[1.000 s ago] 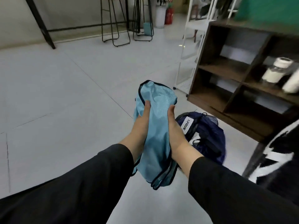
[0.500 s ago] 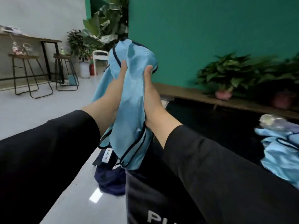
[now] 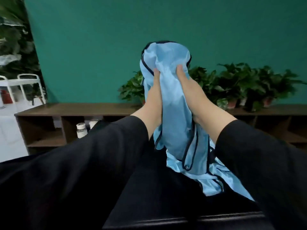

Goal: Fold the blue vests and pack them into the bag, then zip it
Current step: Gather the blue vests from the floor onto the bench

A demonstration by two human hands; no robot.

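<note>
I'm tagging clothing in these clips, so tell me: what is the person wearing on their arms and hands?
Both arms are in loose, plain black sleeves that end partway along the forearm, leaving the wrists bare. The left hand and right hand are bare: no gloves, and no rings, watch or bracelet show. No logos or markings show on the sleeves.

Long black sleeves (image 3: 86, 156) cover both arms, ending short of bare wrists
</note>
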